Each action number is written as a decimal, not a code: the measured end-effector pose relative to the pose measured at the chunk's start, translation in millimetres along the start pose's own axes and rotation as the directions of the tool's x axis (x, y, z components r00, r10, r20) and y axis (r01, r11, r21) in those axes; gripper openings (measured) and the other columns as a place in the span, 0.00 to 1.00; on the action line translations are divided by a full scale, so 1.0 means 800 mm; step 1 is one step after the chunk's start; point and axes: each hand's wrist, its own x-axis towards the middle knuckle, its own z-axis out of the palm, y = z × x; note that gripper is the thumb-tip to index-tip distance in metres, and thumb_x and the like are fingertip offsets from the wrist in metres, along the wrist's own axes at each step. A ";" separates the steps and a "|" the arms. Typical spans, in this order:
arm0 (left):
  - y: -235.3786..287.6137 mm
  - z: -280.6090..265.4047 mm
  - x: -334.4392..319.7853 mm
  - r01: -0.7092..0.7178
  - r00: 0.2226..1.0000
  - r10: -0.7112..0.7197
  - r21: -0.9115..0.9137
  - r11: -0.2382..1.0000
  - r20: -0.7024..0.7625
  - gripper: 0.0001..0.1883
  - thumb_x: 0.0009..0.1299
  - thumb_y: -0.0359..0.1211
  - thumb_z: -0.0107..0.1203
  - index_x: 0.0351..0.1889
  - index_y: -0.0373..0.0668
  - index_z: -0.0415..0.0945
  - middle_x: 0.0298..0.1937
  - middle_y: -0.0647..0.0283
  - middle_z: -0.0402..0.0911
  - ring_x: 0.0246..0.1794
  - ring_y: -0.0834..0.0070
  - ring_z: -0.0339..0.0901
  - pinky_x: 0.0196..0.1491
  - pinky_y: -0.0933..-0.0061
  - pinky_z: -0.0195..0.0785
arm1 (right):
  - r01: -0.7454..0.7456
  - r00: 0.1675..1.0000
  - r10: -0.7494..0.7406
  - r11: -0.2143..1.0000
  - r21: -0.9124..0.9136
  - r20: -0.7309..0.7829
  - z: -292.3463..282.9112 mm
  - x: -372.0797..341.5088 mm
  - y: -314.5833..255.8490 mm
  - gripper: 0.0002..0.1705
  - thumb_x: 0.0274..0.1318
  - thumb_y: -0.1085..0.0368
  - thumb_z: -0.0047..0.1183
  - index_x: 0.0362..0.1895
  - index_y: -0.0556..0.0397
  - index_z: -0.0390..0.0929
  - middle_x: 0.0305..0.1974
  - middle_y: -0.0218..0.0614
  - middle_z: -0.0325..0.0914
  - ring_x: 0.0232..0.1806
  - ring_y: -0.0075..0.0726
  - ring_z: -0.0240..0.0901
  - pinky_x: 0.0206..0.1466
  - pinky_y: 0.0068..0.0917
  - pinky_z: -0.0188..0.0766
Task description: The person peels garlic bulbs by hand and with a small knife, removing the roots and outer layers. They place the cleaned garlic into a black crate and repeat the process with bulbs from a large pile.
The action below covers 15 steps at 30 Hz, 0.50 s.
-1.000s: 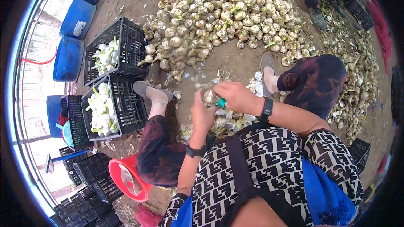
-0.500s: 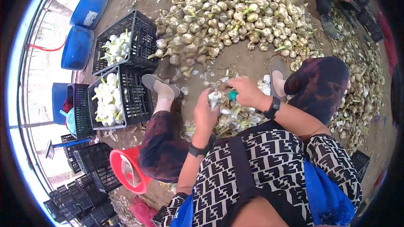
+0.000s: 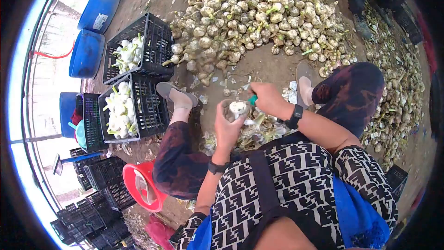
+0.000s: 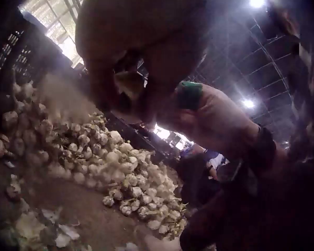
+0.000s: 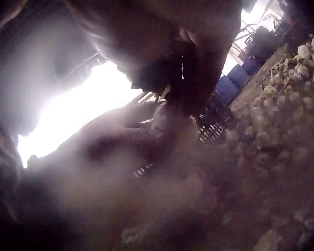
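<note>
In the head view my left hand holds a whitish garlic bulb, its fingers and thumb curled round the side. My right hand is close beside the bulb with fingers curled. A small green object shows at its thumb side, toward the bulb; I cannot tell what kind of thing it is. The left wrist view shows the same green object at the right hand, with the left hand dark in front. Glare and shadow blur the hands in the right wrist view.
A large heap of unpeeled garlic lies ahead. Two black crates with cleaned white bulbs stand at the left. A red bucket is by the left knee. Husks and trimmings lie between the legs. Another person's legs show far right.
The bulb in my left hand has turned, showing a broader white face. My right hand, earlier close against it, has drawn slightly away and up. The head view has shifted since the first frame.
</note>
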 end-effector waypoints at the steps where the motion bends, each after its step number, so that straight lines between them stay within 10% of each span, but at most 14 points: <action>1: 0.004 -0.002 0.003 0.044 0.999 -0.042 -0.085 0.995 0.030 0.29 0.51 0.23 0.58 0.52 0.33 0.61 0.47 0.58 0.70 0.47 0.74 0.70 0.48 0.76 0.65 | 0.017 0.999 -0.017 1.000 -0.021 -0.034 -0.005 -0.002 0.006 0.08 0.41 0.73 0.46 0.31 0.59 0.70 0.28 0.49 0.72 0.33 0.55 0.70 0.35 0.39 0.65; 9: -0.009 0.001 -0.002 0.160 0.987 -0.152 -0.207 0.965 0.054 0.32 0.50 0.24 0.58 0.55 0.31 0.58 0.49 0.58 0.69 0.48 0.73 0.69 0.49 0.76 0.63 | 0.311 0.950 -0.311 0.950 0.003 0.003 0.001 -0.021 -0.022 0.12 0.43 0.70 0.49 0.37 0.56 0.70 0.35 0.44 0.72 0.39 0.52 0.70 0.38 0.38 0.67; 11: 0.004 0.004 -0.002 0.115 0.993 -0.117 0.222 0.968 -0.003 0.29 0.52 0.23 0.55 0.54 0.31 0.58 0.46 0.54 0.72 0.46 0.71 0.72 0.48 0.73 0.66 | 0.323 0.946 -0.322 0.937 -0.136 0.032 0.006 -0.024 -0.020 0.14 0.43 0.66 0.49 0.37 0.56 0.69 0.33 0.45 0.71 0.41 0.50 0.68 0.42 0.38 0.66; 15: -0.013 0.001 -0.007 0.147 0.986 -0.152 0.076 0.986 0.064 0.28 0.54 0.23 0.52 0.55 0.33 0.58 0.45 0.55 0.72 0.44 0.71 0.72 0.44 0.71 0.69 | 0.248 0.967 -0.246 0.969 -0.023 0.063 0.007 -0.014 0.001 0.08 0.45 0.67 0.46 0.32 0.56 0.68 0.29 0.48 0.71 0.33 0.56 0.69 0.34 0.43 0.66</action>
